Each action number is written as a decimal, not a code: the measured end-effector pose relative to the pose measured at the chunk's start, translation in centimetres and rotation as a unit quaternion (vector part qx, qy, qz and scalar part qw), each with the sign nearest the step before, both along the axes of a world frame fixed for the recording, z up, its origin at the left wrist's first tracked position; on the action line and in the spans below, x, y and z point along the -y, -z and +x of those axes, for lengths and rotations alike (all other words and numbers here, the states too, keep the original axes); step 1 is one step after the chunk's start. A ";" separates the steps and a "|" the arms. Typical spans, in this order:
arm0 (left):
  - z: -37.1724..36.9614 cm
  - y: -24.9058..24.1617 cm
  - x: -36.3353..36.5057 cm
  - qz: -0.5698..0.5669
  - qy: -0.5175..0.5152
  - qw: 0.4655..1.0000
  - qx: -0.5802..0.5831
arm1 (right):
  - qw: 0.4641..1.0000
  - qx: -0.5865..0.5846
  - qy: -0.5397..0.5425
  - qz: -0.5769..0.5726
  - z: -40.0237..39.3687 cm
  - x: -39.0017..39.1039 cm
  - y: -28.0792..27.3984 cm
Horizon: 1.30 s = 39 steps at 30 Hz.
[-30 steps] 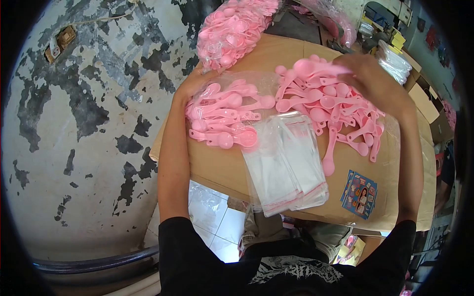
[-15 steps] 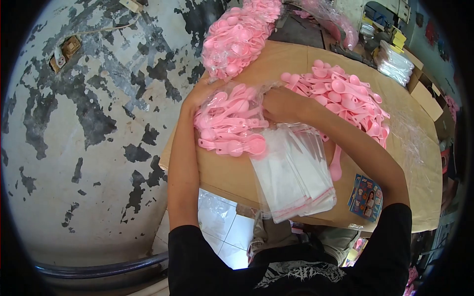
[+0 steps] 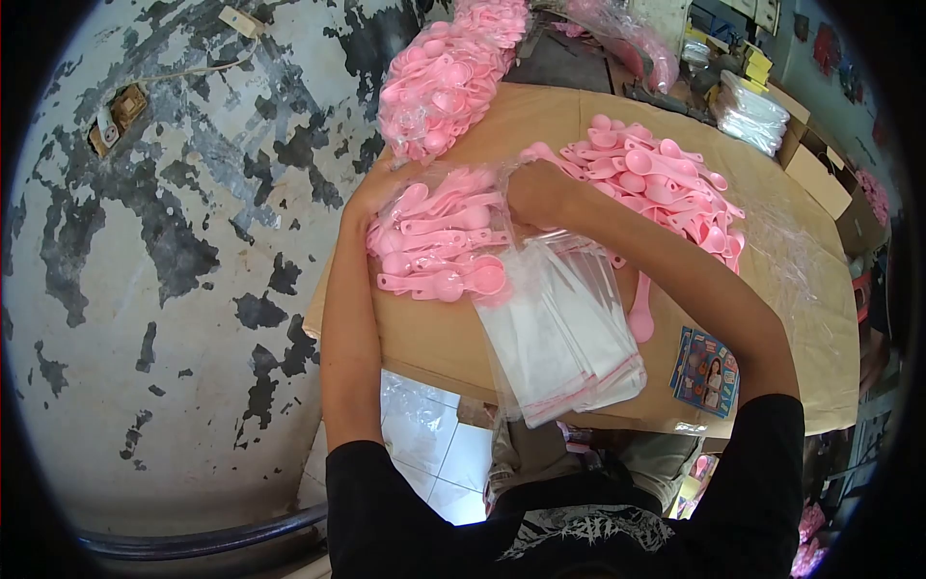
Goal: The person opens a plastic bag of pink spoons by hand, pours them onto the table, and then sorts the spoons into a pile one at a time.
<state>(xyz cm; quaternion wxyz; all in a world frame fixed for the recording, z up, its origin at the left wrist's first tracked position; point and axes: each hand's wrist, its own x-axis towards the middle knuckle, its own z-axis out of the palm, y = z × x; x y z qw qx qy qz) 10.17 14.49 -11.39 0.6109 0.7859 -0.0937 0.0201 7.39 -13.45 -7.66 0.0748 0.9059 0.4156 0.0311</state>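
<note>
A clear plastic bag of pink measuring spoons (image 3: 439, 236) lies on the brown-covered table, the spoons side by side in rough rows. My left hand (image 3: 381, 188) curls around its far left side, the fingertips mostly hidden behind plastic and spoons. At the bag's right end, my right hand (image 3: 537, 193) is closed on the clear film, knuckles up. Just below that hand, a fanned stack of flat clear bags (image 3: 559, 333) with red-lined edges partly overhangs the table's near edge. A heap of loose pink spoons (image 3: 656, 183) lies beyond my right forearm.
A large, full bag of pink spoons (image 3: 439, 92) stands at the back left, against the peeling wall (image 3: 174, 212). Printed cards (image 3: 706, 372) lie near my right elbow. At the back right are wrapped clear packs (image 3: 750, 114) and an open cardboard box (image 3: 820, 174).
The whole view has shifted slightly, so the table's things appear a little further left. My right hand has turned slightly at the bag's end; both hands stay at the bag.
</note>
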 end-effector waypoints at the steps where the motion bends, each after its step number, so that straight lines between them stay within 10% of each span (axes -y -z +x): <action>1: 0.1 0.1 -0.1 0.008 -0.003 1.000 -0.002 | 1.000 -0.019 0.015 0.010 -0.4 0.1 -0.5; 16: -0.3 -0.4 0.0 0.027 0.009 1.000 0.007 | 0.993 -0.100 -0.055 -0.019 -1.0 2.8 -6.1; 18: -0.5 -0.5 0.0 0.028 -0.003 1.000 -0.001 | 0.984 -0.126 0.123 -0.031 -5.2 4.1 -11.3; 22: -1.8 -1.2 0.9 0.001 -0.005 1.000 0.025 | 0.986 -0.116 0.111 -0.037 -3.8 10.2 -14.8; 27: -1.1 -1.2 0.9 -0.003 0.041 0.999 -0.006 | 0.992 0.121 0.047 -0.007 -4.4 14.0 -11.2; 29: -1.1 -1.1 0.7 0.007 0.026 1.000 0.003 | 0.994 -0.068 0.075 0.048 -6.5 9.7 -9.8; 31: -0.5 -0.2 0.2 -0.009 0.032 0.999 0.009 | 0.980 -0.114 -0.128 0.097 -5.0 6.6 -5.4; 39: -0.2 -0.3 0.1 0.003 0.031 0.998 0.047 | 0.986 0.028 -0.163 0.026 -4.4 -0.4 0.0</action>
